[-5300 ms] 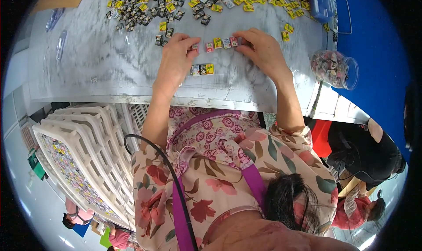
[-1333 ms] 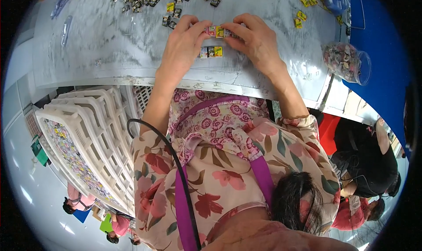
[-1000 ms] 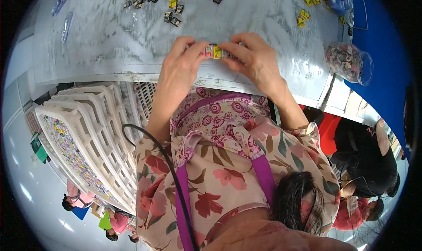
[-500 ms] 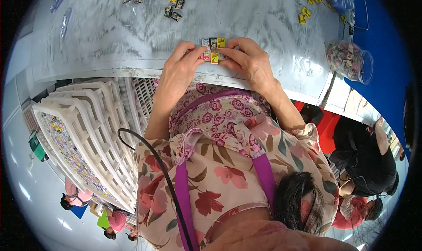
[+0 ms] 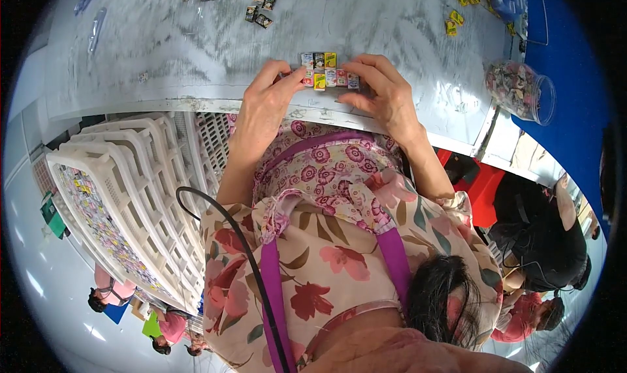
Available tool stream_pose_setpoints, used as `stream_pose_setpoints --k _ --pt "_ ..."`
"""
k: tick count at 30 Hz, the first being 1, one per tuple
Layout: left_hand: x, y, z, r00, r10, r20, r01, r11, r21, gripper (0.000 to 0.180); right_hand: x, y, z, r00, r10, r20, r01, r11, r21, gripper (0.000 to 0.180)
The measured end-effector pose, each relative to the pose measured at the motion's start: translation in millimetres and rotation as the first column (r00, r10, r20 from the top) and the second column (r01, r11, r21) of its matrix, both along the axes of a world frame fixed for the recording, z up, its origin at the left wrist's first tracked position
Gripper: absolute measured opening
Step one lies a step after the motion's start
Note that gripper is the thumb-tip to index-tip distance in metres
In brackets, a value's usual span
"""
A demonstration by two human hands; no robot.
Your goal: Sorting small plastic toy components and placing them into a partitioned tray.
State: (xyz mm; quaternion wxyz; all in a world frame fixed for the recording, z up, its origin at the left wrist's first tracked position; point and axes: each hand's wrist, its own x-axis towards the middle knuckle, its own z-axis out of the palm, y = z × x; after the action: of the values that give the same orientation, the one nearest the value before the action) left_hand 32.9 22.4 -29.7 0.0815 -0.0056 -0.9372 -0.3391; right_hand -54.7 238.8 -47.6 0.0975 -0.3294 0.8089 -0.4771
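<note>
Two short rows of small square packets lie side by side on the table (image 5: 196, 73) in front of me. A white packet (image 5: 307, 60), a black packet (image 5: 319, 60) and a yellow packet (image 5: 330, 60) make up the far row. In the near row, a pink packet (image 5: 309, 79) is at the left, followed by another yellow one (image 5: 319, 81) and several white and pink ones (image 5: 341, 78). My left hand (image 5: 264, 105) pinches the pink packet at its outer edge. My right hand (image 5: 390, 100), thumb and fingers apart, is beside the near row's right end.
Black packets (image 5: 264, 21) and yellow packets (image 5: 455, 22) are scattered at the far side. A clear jar of packets (image 5: 519, 91) lies at the right edge. Stacked white plastic crates (image 5: 124, 177) stand at my left. A person in black (image 5: 542, 233) is at right.
My right hand has shifted right and its fingers have spread. White and pink packets that it covered at the near row's right now show. The left hand has barely moved.
</note>
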Motion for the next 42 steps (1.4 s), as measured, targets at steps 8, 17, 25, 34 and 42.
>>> stream_pose_setpoints --k 8,17,25,34,42 --pt "2 -2 1 0.999 0.025 -0.027 -0.025 1.0 -0.001 0.031 4 7 3 0.998 -0.046 0.032 0.045 0.999 0.006 0.041" --pt "3 -11 0 0.98 0.16 0.118 -0.174 0.978 0.119 0.018 5 8 -5 0.998 -0.055 0.008 0.055 0.998 -0.022 0.024" --pt "-2 10 5 0.994 0.043 -0.098 -0.036 0.997 0.075 0.017 8 2 -3 0.994 -0.106 0.034 0.107 0.994 -0.014 0.022" --pt "-4 19 -14 0.991 0.007 -0.132 0.001 0.998 0.061 0.015 11 1 -6 0.962 -0.062 -0.265 0.061 0.998 -0.012 0.022" --pt "1 14 -12 0.993 0.077 -0.093 -0.062 0.986 0.157 0.015 8 2 -3 0.971 -0.069 -0.227 0.072 0.997 0.003 0.021"
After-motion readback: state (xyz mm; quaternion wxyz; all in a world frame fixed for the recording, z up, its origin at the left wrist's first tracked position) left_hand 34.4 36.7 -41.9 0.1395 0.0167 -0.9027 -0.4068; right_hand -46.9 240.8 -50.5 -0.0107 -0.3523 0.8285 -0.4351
